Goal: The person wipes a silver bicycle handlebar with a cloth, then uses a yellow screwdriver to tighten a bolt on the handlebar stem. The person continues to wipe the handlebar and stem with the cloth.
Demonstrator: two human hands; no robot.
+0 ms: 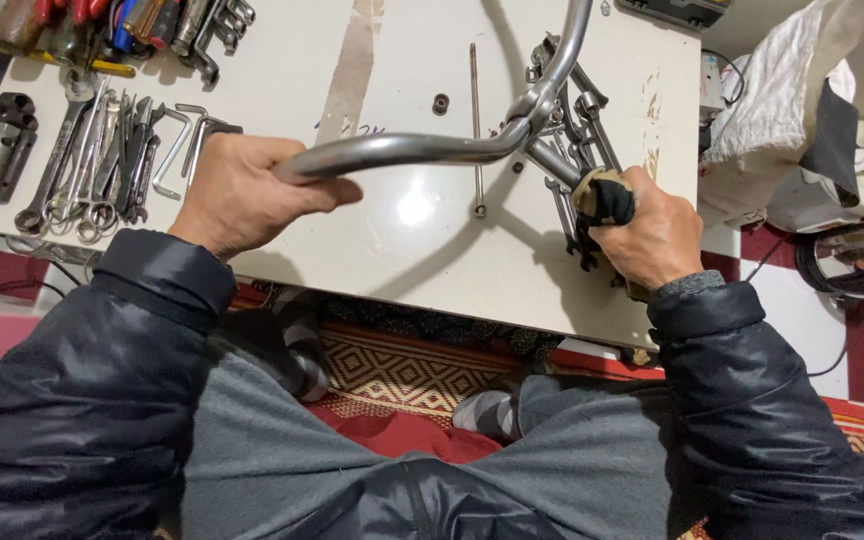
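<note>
Head view, looking down over the low white table [402, 250]: a person sits with a curved grey metal handlebar [422, 148] held across it. The left hand [242, 195] is closed round the bare left end of the bar, fingers wrapped over the tube. The right hand [652, 235] is clenched on the other end, where a black and tan rag or grip [604, 200] covers the metal. The bar hangs just above the tabletop, its stem running up and away.

From where I stand, the bare end looks slick; a hard twist could slip through the left fist. The bar could also sweep the loose wrenches [577, 130] beneath it, or the thin rod [475, 130], off the edge.

No label shows clearly; a strip of brownish tape [352, 65] marks the table, and a white bag [782, 95] slumps at right.
</note>
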